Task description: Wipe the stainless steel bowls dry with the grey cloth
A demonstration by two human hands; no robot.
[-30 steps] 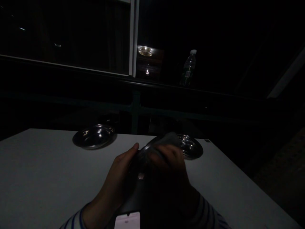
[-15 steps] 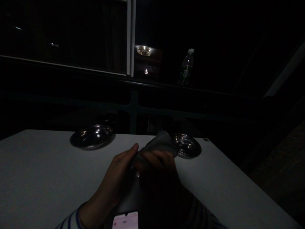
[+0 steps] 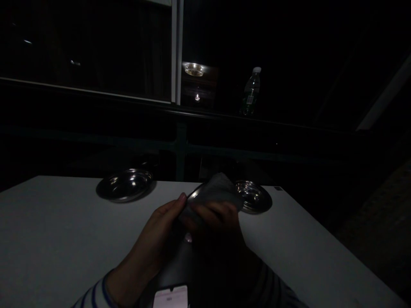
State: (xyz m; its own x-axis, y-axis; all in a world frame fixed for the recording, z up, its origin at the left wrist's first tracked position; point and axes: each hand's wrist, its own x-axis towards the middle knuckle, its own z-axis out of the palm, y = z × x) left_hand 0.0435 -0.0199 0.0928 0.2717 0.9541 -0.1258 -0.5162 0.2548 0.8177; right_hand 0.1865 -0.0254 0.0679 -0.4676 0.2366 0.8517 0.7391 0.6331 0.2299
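Observation:
My left hand is closed on the edge of a metal dish, its thumb lying along the rim. Most of that dish is hidden behind my hands and a cloth, so its full shape does not show. A grey cloth is bunched under the curled fingers of my right hand, pressed against the dish. Beyond my left hand, a shiny metal bowl sits on the white table. Past my right hand stand stacked metal bowls.
A lit phone lies at the near edge of view, below my hands. Behind the table, a plastic bottle with a white cap stands on a dark ledge by the window frame. The scene is very dark.
The cloth has shifted slightly to the right with my right hand, and more of the dish's rim shows. My left hand keeps its hold.

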